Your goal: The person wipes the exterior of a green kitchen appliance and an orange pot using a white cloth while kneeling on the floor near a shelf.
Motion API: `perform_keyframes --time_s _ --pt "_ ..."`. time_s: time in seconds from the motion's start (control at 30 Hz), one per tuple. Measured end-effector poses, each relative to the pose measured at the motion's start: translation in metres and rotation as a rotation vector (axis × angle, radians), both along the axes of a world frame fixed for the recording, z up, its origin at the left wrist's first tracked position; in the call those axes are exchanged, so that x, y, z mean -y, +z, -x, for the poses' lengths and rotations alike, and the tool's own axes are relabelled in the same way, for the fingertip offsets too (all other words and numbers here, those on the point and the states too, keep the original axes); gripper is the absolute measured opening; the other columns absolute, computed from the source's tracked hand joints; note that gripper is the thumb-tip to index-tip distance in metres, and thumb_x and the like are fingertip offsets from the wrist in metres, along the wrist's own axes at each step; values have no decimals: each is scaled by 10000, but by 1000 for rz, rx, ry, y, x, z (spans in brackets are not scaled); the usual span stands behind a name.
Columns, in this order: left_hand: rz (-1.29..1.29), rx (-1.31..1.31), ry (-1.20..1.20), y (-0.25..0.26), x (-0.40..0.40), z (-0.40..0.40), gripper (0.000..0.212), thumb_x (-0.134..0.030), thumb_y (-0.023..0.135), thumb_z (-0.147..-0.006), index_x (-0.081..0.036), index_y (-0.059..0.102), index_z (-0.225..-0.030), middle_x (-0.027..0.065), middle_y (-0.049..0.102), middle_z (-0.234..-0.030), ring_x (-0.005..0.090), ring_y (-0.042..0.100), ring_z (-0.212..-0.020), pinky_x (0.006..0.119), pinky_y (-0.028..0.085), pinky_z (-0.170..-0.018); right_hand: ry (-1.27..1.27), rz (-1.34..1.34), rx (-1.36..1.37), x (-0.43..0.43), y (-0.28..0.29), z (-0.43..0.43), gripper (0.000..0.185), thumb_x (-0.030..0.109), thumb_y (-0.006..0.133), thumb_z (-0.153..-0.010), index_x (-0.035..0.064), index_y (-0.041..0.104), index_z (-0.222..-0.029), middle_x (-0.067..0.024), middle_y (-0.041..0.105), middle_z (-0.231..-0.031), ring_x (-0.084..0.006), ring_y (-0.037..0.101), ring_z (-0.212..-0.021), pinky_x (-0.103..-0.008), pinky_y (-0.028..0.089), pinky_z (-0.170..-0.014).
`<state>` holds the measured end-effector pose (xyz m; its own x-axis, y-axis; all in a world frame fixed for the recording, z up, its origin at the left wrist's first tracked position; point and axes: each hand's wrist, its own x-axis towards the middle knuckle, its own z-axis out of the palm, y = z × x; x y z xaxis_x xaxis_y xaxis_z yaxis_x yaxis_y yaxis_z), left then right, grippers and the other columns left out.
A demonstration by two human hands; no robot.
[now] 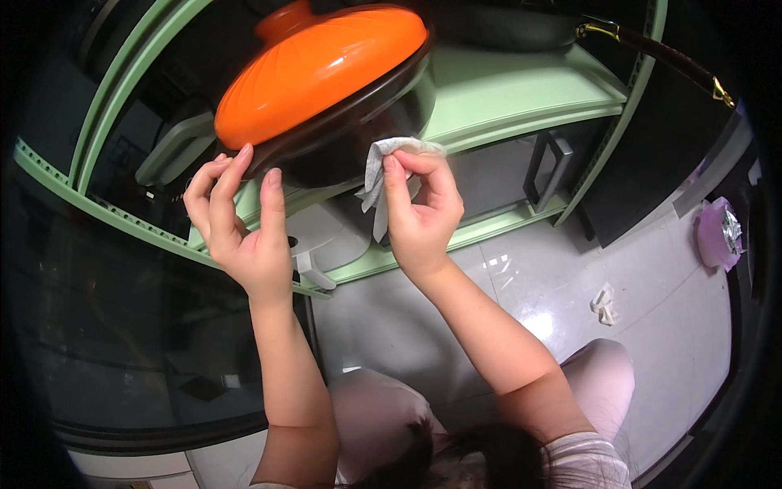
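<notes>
A dark pot [348, 140] with a domed orange lid [324, 73] stands tilted in view on a green metal shelf [482, 91]. At the pot's left side is my left hand [244, 226], its fingers apart and its fingertips at or close to the rim; whether they touch cannot be told. My right hand [424, 208] pinches a crumpled whitish cloth or wipe [391, 153] between thumb and fingers, in front of the pot's lower right side. The pot's underside is partly hidden behind the cloth and the hand.
A pan with a dark handle [666, 58] stands on the shelf's right. Below are a white appliance [333, 238] and a dark-handled appliance [489, 177]. The shelf's green upright [635, 98] rises at right. A crumpled tissue [603, 304] and a pink-lined bin [719, 235] are on the floor.
</notes>
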<state>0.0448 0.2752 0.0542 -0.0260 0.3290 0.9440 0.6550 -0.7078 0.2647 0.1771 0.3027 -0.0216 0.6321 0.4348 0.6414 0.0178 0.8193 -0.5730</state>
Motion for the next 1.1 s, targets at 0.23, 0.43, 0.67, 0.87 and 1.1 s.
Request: perform_keyframes --time_s 0.23,0.43,0.67,0.87,1.1 --pt "-16 103 -45 2 -4 -1 246 -11 714 -757 -29 671 -999 63 498 -1057 192 525 -1002 297 448 -854 142 87 -187 3 5 -5 79 57 629 -859 -13 608 -888 -31 618 -849 -70 549 -775 -210 442 -703" --pt "26 66 60 4 2 2 248 -10 728 -740 -27 683 -983 61 515 -1030 196 540 -992 292 454 -841 -50 -150 381 12 2 0 151 -85 659 -675 -1 613 -792 -85 595 -724 -186 555 -628 -255 442 -592" --pt "-6 74 -2 5 -3 1 275 -10 744 -713 -25 688 -981 52 536 -979 183 545 -969 320 461 -878 -94 -138 97 -30 29 -30 135 -32 609 -799 4 591 -928 -89 582 -841 -174 549 -760 -248 437 -685" --pt "-27 -12 -11 9 -3 8 278 36 713 -721 5 676 -995 57 539 -974 159 549 -946 294 455 -856 -289 -289 729 -10 -5 23 202 127 589 -719 102 684 -896 4 630 -873 -186 556 -813 -328 409 -748" --pt "16 30 23 13 1 5 280 -11 763 -662 -47 713 -934 39 541 -926 166 560 -882 324 473 -878 -131 -47 857 -3 -63 -28 258 -4 707 -616 36 637 -861 -90 567 -833 -266 538 -793 -351 439 -700"
